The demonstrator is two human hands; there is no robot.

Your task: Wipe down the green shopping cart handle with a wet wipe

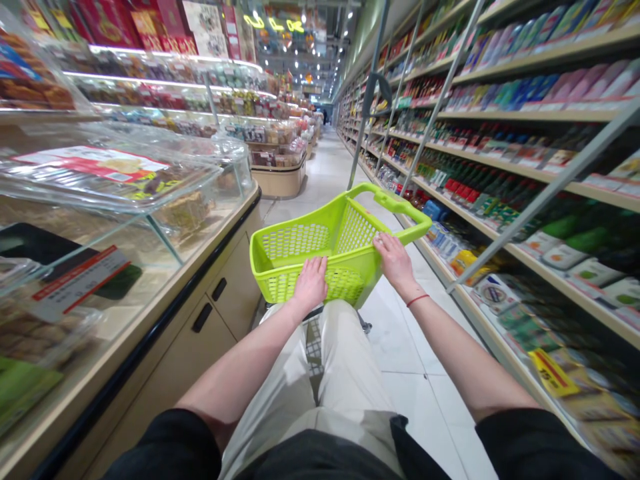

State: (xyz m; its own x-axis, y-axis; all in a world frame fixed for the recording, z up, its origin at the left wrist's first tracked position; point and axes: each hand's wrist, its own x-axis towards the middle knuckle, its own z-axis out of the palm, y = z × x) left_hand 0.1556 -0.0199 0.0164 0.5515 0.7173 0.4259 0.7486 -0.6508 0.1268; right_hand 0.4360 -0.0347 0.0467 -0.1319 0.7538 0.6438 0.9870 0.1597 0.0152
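A lime-green plastic shopping cart [300, 241] stands right in front of my legs, turned so its handle [417, 223] points to the right. Its perforated upper basket holds nothing that I can see. My left hand [311, 285] grips the near rim, fingers curled over the edge. At the corner beside the handle, my right hand [394, 261] has its fingers hooked over the rim; a thin red string circles that wrist. Below, a small caster [367, 327] and part of a lower rack [314, 347] show between and beside my legs.
On the left runs a counter [235, 240] with clear-lidded food bins [115, 167] and drawers below. Tall shelves [530, 113] of bottles and packets line the right, with slanted metal bars [545, 193] in front. A tiled aisle [327, 150] stretches ahead between display stands [277, 173].
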